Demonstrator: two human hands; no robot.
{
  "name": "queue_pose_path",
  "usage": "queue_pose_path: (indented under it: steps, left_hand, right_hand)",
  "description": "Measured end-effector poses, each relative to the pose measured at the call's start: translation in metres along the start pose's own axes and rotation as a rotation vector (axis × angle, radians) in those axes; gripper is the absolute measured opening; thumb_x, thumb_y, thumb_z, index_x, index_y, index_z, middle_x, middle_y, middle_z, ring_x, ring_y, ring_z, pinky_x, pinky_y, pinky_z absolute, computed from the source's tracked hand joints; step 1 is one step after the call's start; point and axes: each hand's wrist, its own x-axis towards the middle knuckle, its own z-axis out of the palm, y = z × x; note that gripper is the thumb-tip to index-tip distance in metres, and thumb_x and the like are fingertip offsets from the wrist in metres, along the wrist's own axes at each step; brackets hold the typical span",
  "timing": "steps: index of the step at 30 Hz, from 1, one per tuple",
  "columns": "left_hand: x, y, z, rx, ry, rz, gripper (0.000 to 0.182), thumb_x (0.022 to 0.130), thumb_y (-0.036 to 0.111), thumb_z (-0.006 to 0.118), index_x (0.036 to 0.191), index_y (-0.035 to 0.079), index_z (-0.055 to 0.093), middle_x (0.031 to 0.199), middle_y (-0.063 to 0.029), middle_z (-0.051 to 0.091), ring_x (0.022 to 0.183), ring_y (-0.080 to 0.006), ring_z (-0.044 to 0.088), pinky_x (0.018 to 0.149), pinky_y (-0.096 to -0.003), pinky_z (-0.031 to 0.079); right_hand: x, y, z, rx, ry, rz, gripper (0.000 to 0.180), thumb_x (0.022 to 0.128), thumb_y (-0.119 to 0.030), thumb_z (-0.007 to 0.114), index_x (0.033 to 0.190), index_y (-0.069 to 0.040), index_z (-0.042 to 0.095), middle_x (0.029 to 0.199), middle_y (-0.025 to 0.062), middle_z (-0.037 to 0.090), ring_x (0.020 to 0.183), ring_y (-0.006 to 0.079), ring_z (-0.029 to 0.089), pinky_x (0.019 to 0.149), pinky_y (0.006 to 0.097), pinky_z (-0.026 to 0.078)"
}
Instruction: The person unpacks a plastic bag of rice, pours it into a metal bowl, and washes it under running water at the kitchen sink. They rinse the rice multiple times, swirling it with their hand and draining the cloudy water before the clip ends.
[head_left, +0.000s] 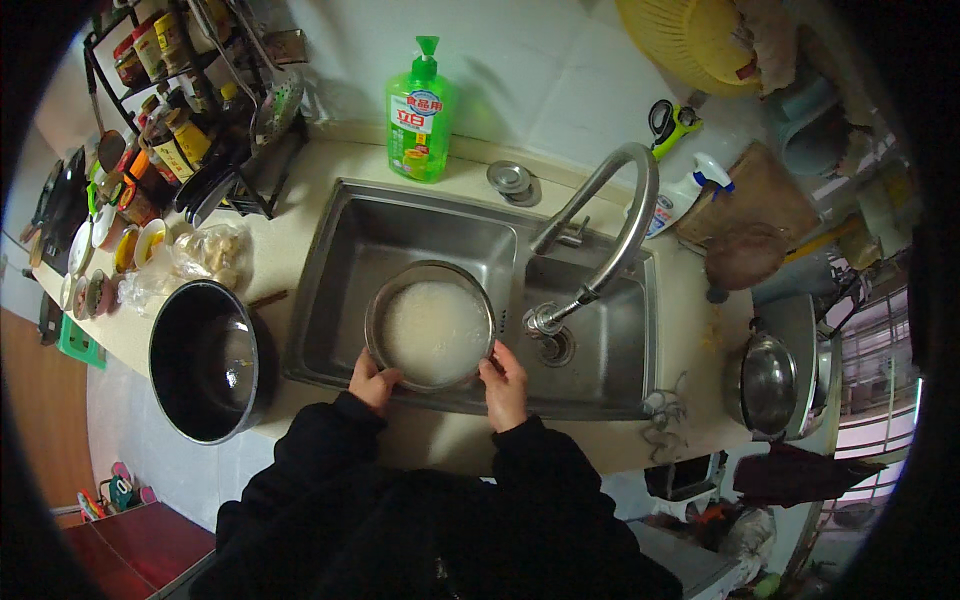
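Both hands hold a round metal bowl (373, 300) by its rim, over the left basin (360, 225) of a stainless steel double sink. White rice (427, 330) lies in the bowl under cloudy water. My left hand (371, 384) grips the near left of the rim, thumb toward me. At the near right of the rim, my right hand (504, 384) has its thumb and fingers closed on the edge. To the left of the sink stands a dark inner pot (199, 360), with a little light glinting inside. Whether the bowl touches the basin floor I cannot tell.
A curved metal faucet (645, 195) hangs over the right basin (592, 375). Behind the sink stand a green detergent bottle (418, 135) and a metal drain strainer (510, 180). Plastic bags (210, 255) and a rack of seasoning jars occupy the left; pans (769, 382) stand at the right.
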Motion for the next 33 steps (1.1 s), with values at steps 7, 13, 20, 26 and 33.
queue_pose_path:
  steps: [7, 13, 20, 26, 33]
  left_hand:
    - [-0.002, 0.01, 0.007, -0.045, 0.017, 0.026, 0.059, 0.068, -0.007, 0.049, 0.125, 0.004, 0.039, 0.108, -0.0111, 0.054, 0.086, -0.0238, 0.059, 0.063, -0.033, 0.052]
    - [-0.002, 0.008, 0.008, -0.051, 0.042, -0.011, 0.059, 0.068, -0.006, 0.049, 0.125, 0.005, 0.039, 0.109, -0.0104, 0.054, 0.089, -0.0229, 0.058, 0.064, -0.034, 0.053]
    - [0.0, 0.008, 0.008, -0.017, 0.028, 0.113, 0.059, 0.069, -0.007, 0.049, 0.126, 0.003, 0.038, 0.108, -0.0115, 0.053, 0.084, -0.0221, 0.057, 0.06, -0.0324, 0.051]
    - [-0.003, 0.012, 0.01, -0.025, 0.038, 0.031, 0.063, 0.065, -0.008, 0.049, 0.127, 0.003, 0.038, 0.113, -0.0111, 0.053, 0.1, -0.0248, 0.055, 0.075, -0.0343, 0.05]
    - [0.0, 0.006, 0.009, -0.079, 0.016, 0.026, 0.057, 0.07, -0.006, 0.05, 0.125, 0.001, 0.037, 0.107, -0.0116, 0.054, 0.082, -0.0226, 0.058, 0.061, -0.0329, 0.051]
  right_hand:
    - [0.002, -0.005, 0.004, 0.065, 0.025, 0.039, 0.038, 0.086, 0.001, 0.052, 0.124, 0.002, 0.049, 0.101, 0.0022, 0.058, 0.087, 0.0087, 0.052, 0.078, 0.0228, 0.043]
    - [0.003, -0.007, 0.002, -0.071, -0.007, 0.062, 0.04, 0.087, 0.004, 0.049, 0.127, 0.0, 0.048, 0.111, 0.0032, 0.057, 0.093, 0.01, 0.052, 0.079, 0.0231, 0.042]
    - [0.005, -0.002, 0.004, 0.04, -0.002, 0.037, 0.038, 0.088, 0.002, 0.049, 0.126, 0.0, 0.048, 0.11, 0.0025, 0.058, 0.092, 0.0092, 0.052, 0.079, 0.0224, 0.042]
    - [0.006, -0.003, 0.002, 0.031, -0.026, 0.041, 0.036, 0.088, 0.002, 0.05, 0.124, 0.001, 0.049, 0.11, 0.0018, 0.058, 0.092, 0.0087, 0.052, 0.078, 0.0212, 0.041]
    - [0.001, -0.013, 0.003, 0.015, 0.014, 0.125, 0.038, 0.088, 0.001, 0.049, 0.126, 0.0, 0.048, 0.114, 0.0039, 0.055, 0.097, 0.0106, 0.052, 0.083, 0.0235, 0.041]
